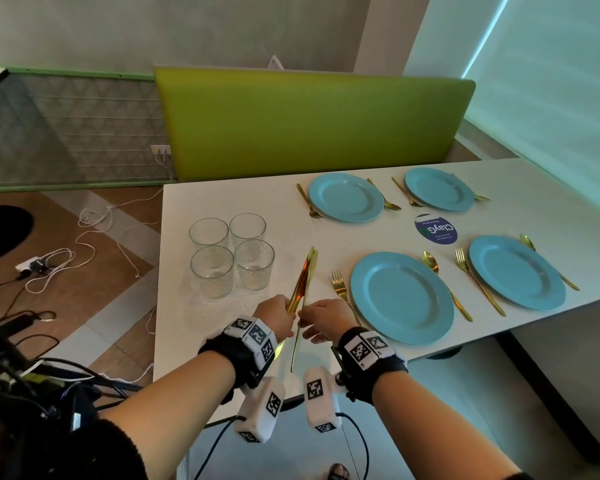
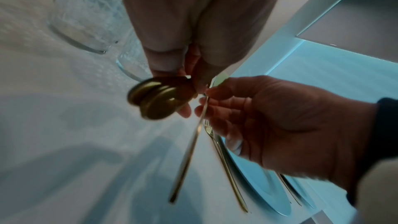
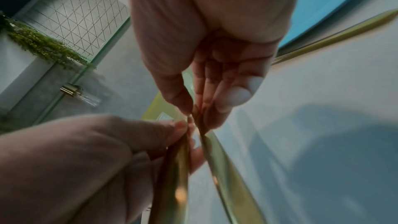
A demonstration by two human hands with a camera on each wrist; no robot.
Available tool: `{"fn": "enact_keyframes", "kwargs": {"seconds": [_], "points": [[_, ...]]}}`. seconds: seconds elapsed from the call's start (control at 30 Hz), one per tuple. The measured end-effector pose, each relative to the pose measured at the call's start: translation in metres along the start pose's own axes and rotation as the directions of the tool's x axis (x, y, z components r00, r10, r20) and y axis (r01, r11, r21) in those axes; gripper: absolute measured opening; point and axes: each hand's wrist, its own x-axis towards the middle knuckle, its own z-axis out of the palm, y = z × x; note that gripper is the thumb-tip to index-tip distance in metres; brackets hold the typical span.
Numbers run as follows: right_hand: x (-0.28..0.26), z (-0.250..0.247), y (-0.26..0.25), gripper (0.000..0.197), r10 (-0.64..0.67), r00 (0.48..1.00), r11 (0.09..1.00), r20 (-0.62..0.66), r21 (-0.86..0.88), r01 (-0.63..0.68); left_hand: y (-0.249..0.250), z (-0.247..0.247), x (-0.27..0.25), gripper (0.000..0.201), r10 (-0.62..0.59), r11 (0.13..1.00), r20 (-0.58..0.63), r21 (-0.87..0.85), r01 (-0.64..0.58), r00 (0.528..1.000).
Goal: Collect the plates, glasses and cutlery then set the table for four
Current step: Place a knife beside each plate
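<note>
1. The left hand (image 1: 274, 315) grips a bundle of slender gold metal knives (image 1: 303, 280) above the near edge of the white rectangular table (image 1: 222, 202); the blades point away from the person, toward the glasses.
2. The right hand (image 1: 321, 318) pinches one gold knife (image 1: 297, 341) between thumb and fingertips, just beside the bundle; its handle hangs down toward the table edge.
3. In the left wrist view the rounded handle ends of the bundle (image 2: 155, 98) show stacked together below the left fingers (image 2: 165, 60).
4. Four clear textured glass tumblers (image 1: 231, 254) stand upright in a tight square on the left part of the table, near the hands.
5. Four round light-blue plates lie on the right part: the nearest plate (image 1: 400, 297) just right of the hands, another near-side plate (image 1: 516, 271) further right, and two far-side plates (image 1: 345, 197) (image 1: 439, 188).
6. A gold fork (image 1: 342, 289) lies left of the nearest plate and a gold spoon (image 1: 437, 275) right of it; each other plate also has a fork and spoon beside it.
7. A round dark-blue sticker (image 1: 436, 228) lies between the plates.
8. A green upholstered bench back (image 1: 309, 123) stands behind the table.
</note>
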Motion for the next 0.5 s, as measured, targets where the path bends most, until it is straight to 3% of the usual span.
{"fn": "enact_keyframes", "kwargs": {"seconds": [0.13,0.2,0.33,0.5], "points": [[0.009,-0.001,0.004,0.024,0.052,0.993,0.998,-0.103,-0.042,-0.057,0.002,-0.007,0.014,0.031,-0.044,0.998,-0.073,0.041,0.047,0.996],[0.016,-0.007,0.009,0.024,0.043,0.987,0.983,-0.158,-0.169,-0.07,0.003,-0.014,0.02,0.03,-0.065,0.997,-0.098,0.036,0.068,0.993],[0.027,-0.016,0.019,0.019,-0.017,0.973,0.86,-0.231,-0.5,-0.104,0.005,-0.025,0.026,0.031,-0.063,0.998,-0.106,-0.011,0.062,0.992],[0.039,-0.021,0.027,0.031,-0.029,0.962,0.761,-0.273,-0.63,-0.155,0.004,-0.03,0.025,0.026,-0.044,0.999,-0.12,-0.012,0.042,0.992]]}}
